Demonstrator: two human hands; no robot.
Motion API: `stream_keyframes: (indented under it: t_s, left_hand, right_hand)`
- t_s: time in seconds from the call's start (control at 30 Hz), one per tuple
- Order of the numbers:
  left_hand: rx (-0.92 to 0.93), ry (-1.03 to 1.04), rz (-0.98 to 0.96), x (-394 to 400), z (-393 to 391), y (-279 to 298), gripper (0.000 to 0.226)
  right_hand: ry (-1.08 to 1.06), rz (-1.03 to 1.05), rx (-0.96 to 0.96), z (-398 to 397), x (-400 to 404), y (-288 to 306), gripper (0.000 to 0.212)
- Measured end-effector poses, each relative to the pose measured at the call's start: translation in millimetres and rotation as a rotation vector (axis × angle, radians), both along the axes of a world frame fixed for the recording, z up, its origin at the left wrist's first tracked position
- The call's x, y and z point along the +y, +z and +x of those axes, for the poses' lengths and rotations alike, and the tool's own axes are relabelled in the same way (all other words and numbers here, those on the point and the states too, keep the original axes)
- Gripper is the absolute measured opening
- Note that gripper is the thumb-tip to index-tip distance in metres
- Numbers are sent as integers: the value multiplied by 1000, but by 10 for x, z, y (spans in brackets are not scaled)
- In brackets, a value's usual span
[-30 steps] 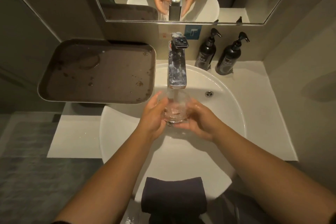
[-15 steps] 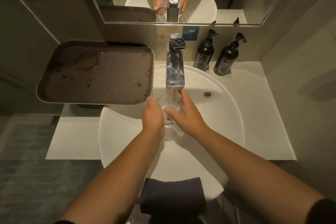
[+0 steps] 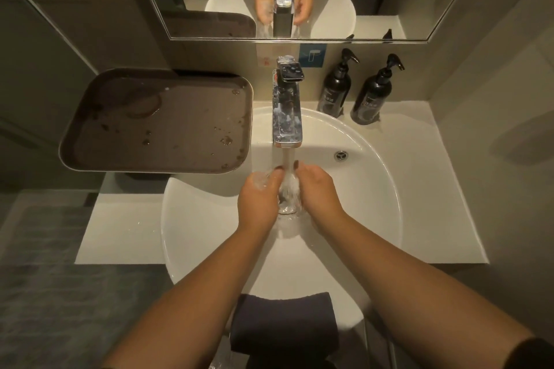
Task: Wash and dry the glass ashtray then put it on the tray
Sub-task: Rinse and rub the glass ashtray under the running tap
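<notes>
The washing step is in hand: the clear glass ashtray point(image 3: 288, 199) is held between both hands over the round white ceramic basin point(image 3: 371, 189), directly under the stream running from the tall chrome tap point(image 3: 287, 117). The left hand point(image 3: 258, 200) cups it from one side and the right hand point(image 3: 318, 192) from the other, fingers point(image 3: 277, 174) curled close around the glass; exactly where each fingertip presses I cannot tell through the water and the clear glass. Drying and placing are not yet done. By my judgement the next move calls for rinsing all faces, shutting off the tap, then taking the folded dark grey cloth point(image 3: 283, 322) that lies at the basin's near edge. A wet glass piece will be slippery, so a firm two-handed hold matters. The brown rectangular tray point(image 3: 90, 156), spotted with droplets, waits on the left of the bench
</notes>
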State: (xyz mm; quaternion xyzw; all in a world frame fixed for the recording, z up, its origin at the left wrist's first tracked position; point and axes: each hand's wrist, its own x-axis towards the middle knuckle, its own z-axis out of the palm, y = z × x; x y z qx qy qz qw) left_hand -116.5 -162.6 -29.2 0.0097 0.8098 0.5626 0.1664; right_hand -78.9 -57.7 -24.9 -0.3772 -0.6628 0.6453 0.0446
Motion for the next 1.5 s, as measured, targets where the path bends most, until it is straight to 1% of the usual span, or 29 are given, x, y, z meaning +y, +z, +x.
stream_keyframes:
  t_s: [0.03, 0.07, 0.1, 0.17, 0.23, 0.3, 0.4, 0.5, 0.57, 0.6, 0.67, 0.73, 0.8, 0.83, 0.9, 0.93, 1.0, 1.07, 1.13, 1.2, 1.27, 1.3, 1.37, 1.5]
  left_hand:
    - [-38, 12, -7, 12, -8, 16, 47]
    - [-94, 27, -11, 30, -20, 40, 51]
    - [-186, 50, 18, 47, -37, 45, 48]
    - [-388, 154, 200, 101, -69, 57, 35]
    - [-476, 259, 306, 133, -81, 46, 26]
    - [-523, 306, 356, 125, -89, 9, 23]
    - [-517, 325, 477, 130, -55, -23, 28]
    - [-485, 278, 512, 180, 40, -59, 35]
    - [-483, 279, 510, 187, 90, -53, 34]
    - [-506, 299, 527, 169, 84, -69, 33]
    - [-599, 316, 620, 126, 19, -97, 35]
    - [-667, 278, 722, 98, -58, -113, 49]
    - [-727, 251, 758, 76, -103, -106, 56]
    - [-750, 238, 761, 74, -106, -100, 57]
    - [-766, 203, 778, 77, -98, -107, 59]
    - [-768, 210, 787, 75, -89, -123, 59]
    - [-789, 240, 810, 69, -73, -143, 59]
    - [-802, 253, 809, 72, -76, -164, 58]
    - [-815, 225, 802, 82, -79, -179, 60]
    - [-834, 193, 824, 84, -73, -128, 57]
    - [-837, 179, 865, 75, -91, -127, 55]
    - [-834, 184, 877, 69, -99, -123, 54]
    - [-837, 168, 892, 50, -107, -90, 55]
    - [-820, 162, 863, 29, -120, -122, 52]
  right_hand:
    - [45, 17, -35, -5, 6, 26, 37]
    - [75, 29, -68, -13, 18, 33, 40]
    - [75, 25, -87, -25, 26, 46, 40]
    - [-7, -43, -83, -56, 27, 69, 28]
    - [-144, -197, -71, -76, 25, 86, 20]
    - [-264, -349, -105, -81, 32, 119, 21]
    - [-411, -498, -177, -75, 33, 129, 25]
    - [-497, -515, -188, -109, 1, 80, 24]
    - [-528, -531, -147, -127, -39, 90, 25]
    - [-508, -523, -116, -126, -44, 91, 26]
    - [-355, -441, -55, -112, -13, 139, 30]
    - [-95, -328, -54, -94, 110, 222, 32]
    - [150, -197, -136, -103, 318, 316, 29]
    - [232, -105, -176, -125, 437, 391, 25]
    - [287, 180, -191, -190, 650, 570, 18]
    - [253, 335, -147, -236, 733, 672, 23]
    - [186, 552, 32, -345, 808, 958, 31]
    - [237, 656, 187, -464, 779, 1258, 27]
    - [384, 755, 270, -585, 722, 1460, 36]
    - [570, 869, 312, -701, 671, 1554, 43]
    - [745, 977, 296, -792, 634, 1560, 45]
    - [802, 997, 262, -832, 626, 1542, 45]
    - [844, 1010, 223, -889, 634, 1519, 46]
    - [880, 1070, 236, -924, 673, 1497, 47]
